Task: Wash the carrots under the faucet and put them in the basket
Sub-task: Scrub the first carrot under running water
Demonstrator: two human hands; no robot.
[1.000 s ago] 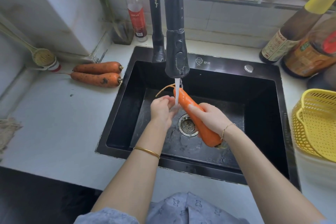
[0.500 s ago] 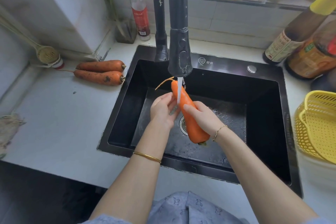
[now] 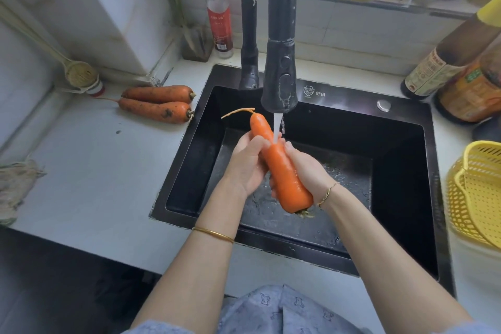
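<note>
The carrot has slid up through your hands. A second ago the water struck near the tip, and now it lands about a third of the way down, so the rinse is working along the body. Your left hand wraps the upper part and your right hand grips the thick half, both closed round it over the sink under the faucet. The long axis runs steeply, with the wispy tip pointing up and away to the left and the stub end down toward you. Two muddy carrots wait on the table, and the basket sits to the right.
</note>
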